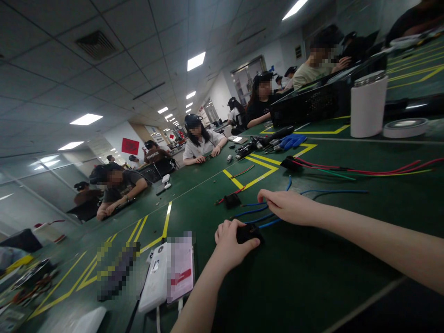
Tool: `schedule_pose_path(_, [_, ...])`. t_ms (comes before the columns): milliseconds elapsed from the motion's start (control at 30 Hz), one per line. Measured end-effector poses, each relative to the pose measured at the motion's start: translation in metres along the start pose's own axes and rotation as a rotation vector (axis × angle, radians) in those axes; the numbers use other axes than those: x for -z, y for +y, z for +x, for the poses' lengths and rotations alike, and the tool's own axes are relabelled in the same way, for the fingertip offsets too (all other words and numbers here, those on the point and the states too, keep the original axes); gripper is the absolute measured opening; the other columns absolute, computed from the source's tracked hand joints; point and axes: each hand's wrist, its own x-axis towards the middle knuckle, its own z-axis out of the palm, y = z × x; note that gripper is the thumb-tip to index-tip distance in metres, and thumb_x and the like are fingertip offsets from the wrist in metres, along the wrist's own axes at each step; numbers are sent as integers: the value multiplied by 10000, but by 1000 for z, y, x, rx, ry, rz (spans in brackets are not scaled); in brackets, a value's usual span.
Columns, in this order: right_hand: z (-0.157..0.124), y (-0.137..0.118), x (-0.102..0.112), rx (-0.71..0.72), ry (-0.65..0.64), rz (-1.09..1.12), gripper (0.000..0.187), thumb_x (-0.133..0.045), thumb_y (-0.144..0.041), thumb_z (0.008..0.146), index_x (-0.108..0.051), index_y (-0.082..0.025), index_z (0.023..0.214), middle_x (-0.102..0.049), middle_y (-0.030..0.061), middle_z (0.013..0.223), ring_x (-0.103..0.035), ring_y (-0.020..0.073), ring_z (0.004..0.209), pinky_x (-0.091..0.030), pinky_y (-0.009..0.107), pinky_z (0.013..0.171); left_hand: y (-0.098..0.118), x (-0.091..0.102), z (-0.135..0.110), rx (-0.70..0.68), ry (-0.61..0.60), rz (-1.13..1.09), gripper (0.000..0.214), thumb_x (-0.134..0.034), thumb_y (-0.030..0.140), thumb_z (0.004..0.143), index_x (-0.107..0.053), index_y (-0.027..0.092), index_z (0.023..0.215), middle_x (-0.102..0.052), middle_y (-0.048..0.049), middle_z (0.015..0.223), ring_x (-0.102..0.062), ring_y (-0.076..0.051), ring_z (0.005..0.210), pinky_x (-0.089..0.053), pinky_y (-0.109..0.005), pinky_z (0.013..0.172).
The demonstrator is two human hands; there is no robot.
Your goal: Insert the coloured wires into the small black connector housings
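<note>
My left hand (231, 243) grips a small black block (252, 234), like a connector or relay socket, on the green table. Several blue wires (268, 224) run from the block and pass beside and under my right hand (282, 206). The fingers of that hand are curled down in a pinch at a blue wire, though the fingertips are partly hidden. A second black block (232, 200) with short red wires lies just beyond my hands. Farther right is a black connector (289, 163) with long red, green and yellow wires.
A phone (183, 268) and a white power bank (155, 277) lie left of my left arm. Blue-handled tools (293, 141), a pale cup (368, 105) and a tape roll (405, 127) are at the far right. Yellow tape marks the table (194, 208). Other people sit around it.
</note>
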Motion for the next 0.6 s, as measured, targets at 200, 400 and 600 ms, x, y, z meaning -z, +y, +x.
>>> schedule_pose_path(200, [-1,-16,-7,153,-61,93,300,-333,-171,849,-588,-179,1007,-624,98,1007,-568,208,909,-430,337,764,3,1,-1,13,-16,9,437,-578,563,737,-512,293,1074,-490,-23,1131,-408,-240,1125,-298,-371,984])
schedule_pose_path(400, [-1,-20,-5,377,-102,137,381,-329,-192,877,-576,-166,1165,-584,101,1192,-461,223,1136,-333,418,964,8,2,-2,31,-10,21,419,-587,540,740,-516,283,1064,-497,-21,1123,-407,-244,1129,-291,-363,985])
schedule_pose_path(600, [-9,-16,-1,349,-1,50,233,-426,-323,864,-615,-190,890,-635,55,854,-560,182,790,-409,304,677,8,3,-3,26,-2,12,419,-596,533,737,-525,287,1069,-497,-19,1110,-402,-250,1134,-278,-378,993])
